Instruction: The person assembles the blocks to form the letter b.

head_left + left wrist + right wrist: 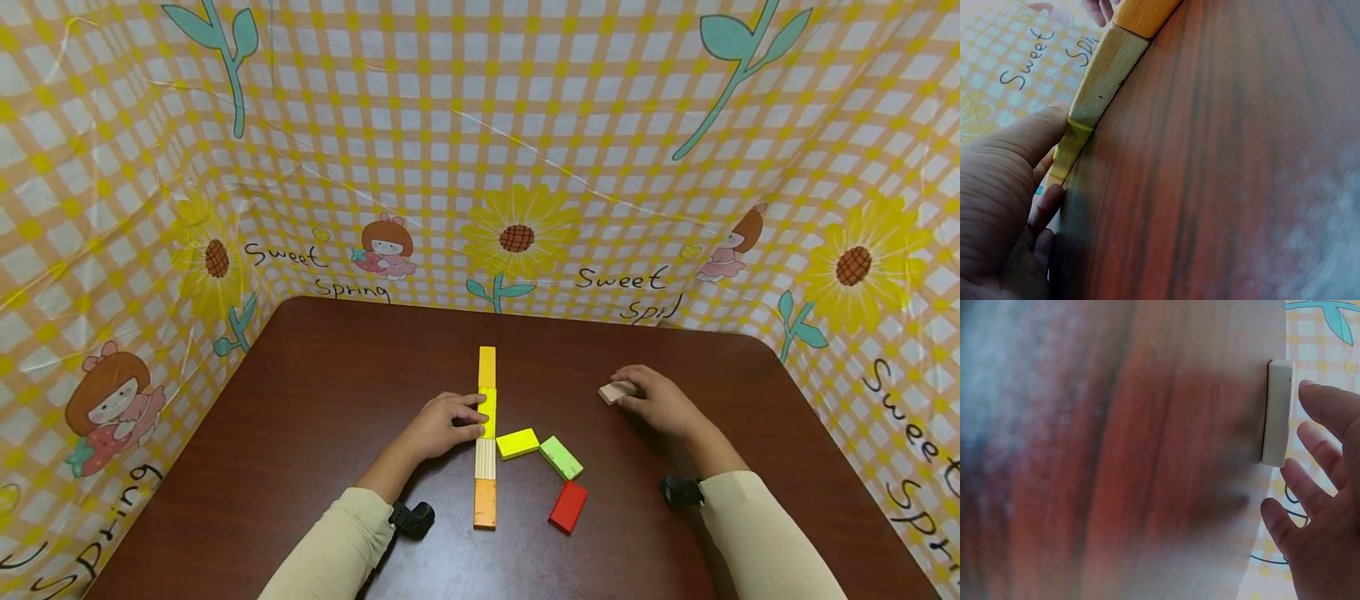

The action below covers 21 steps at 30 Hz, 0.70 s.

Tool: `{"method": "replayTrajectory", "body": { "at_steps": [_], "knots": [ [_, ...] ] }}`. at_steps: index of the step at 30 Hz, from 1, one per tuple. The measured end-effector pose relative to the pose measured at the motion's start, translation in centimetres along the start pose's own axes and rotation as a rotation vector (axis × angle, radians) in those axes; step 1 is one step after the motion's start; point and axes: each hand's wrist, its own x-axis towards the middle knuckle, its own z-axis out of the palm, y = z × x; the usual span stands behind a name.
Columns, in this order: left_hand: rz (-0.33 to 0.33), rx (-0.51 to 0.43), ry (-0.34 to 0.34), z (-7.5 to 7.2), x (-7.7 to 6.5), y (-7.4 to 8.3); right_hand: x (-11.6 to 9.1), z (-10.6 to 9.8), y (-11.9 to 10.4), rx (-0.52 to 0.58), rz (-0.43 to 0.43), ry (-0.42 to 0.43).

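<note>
A straight row of blocks lies on the table: an amber block [487, 367] at the far end, a yellow block [489, 408], a pale wooden block [485, 459] and an orange block [485, 503] nearest me. My left hand [442, 427] touches the yellow block from the left, fingers fairly straight; in the left wrist view the thumb [1041, 128] lies along the row's side. On the right, my right hand [663, 404] is beside a loose plain wooden block [1279, 414]. Its fingers are spread, and a gap shows between the thumb and that block.
Right of the row lie a second yellow block [517, 443], a light green block [561, 457] and a red block [568, 507], forming a curve. The dark wooden table [337, 375] is walled by a checked cloth [420, 150] at the back and sides.
</note>
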Motion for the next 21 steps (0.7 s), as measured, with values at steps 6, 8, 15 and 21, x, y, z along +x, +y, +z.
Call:
{"method": "replayTrajectory", "body": {
  "at_steps": [6,8,15,21],
  "knots": [
    [0.005,-0.006,-0.002,-0.04,-0.04,-0.08,0.14,0.2,0.31,-0.001,0.044,-0.028],
    [0.007,-0.008,0.0,-0.05,-0.07,-0.07,0.11,0.23,0.31,-0.003,0.058,-0.033],
    [0.003,-0.011,0.001,-0.05,-0.09,-0.09,-0.26,0.26,0.08,-0.032,0.052,-0.043],
    [0.017,-0.004,0.002,-0.2,-0.05,0.06,-0.64,0.27,-0.16,-0.031,0.033,-0.045]
  ]
}}
